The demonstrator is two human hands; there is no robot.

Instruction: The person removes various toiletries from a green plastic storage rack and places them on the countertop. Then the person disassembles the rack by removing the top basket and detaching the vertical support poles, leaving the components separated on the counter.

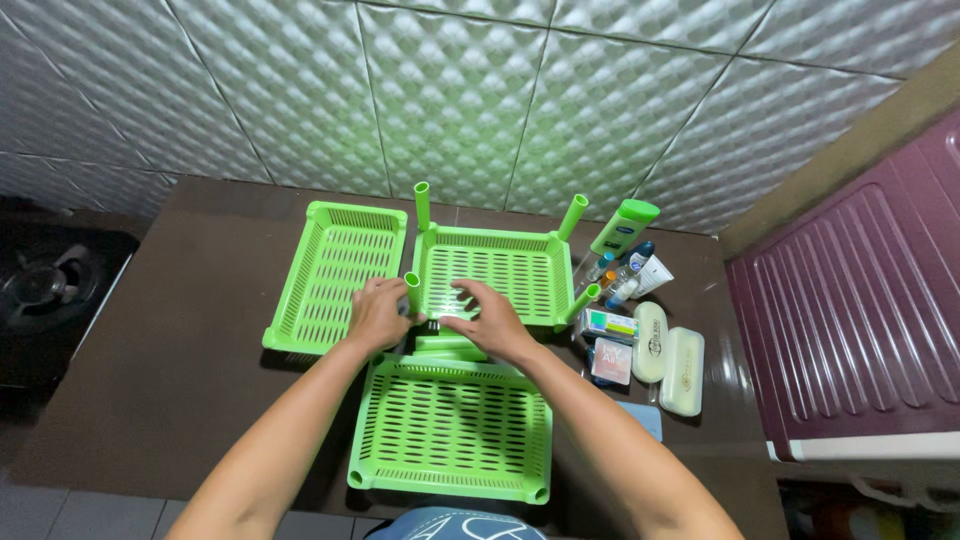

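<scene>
Three green slotted trays lie on the dark desk (180, 340). The left hand (378, 312) grips a green post (413, 291) at the middle tray (495, 270) (near-left corner); the right hand (487, 318) rests loosely curled, empty, on that tray's front rim.

Bare forearms, ringless left hand (378, 312) and right hand (490, 322), no sleeves

The light is even and fairly bright, falling from above. It tints the padded white wall (480, 90) green where it bounces off the green trays (340, 275). Soft glare shines on the dark table (190, 330) at the far right and on the maroon cabinet (850, 320). Shadows are short. The far left corner is dim. Straight lines bow toward the edges. Focus is sharp throughout.
</scene>
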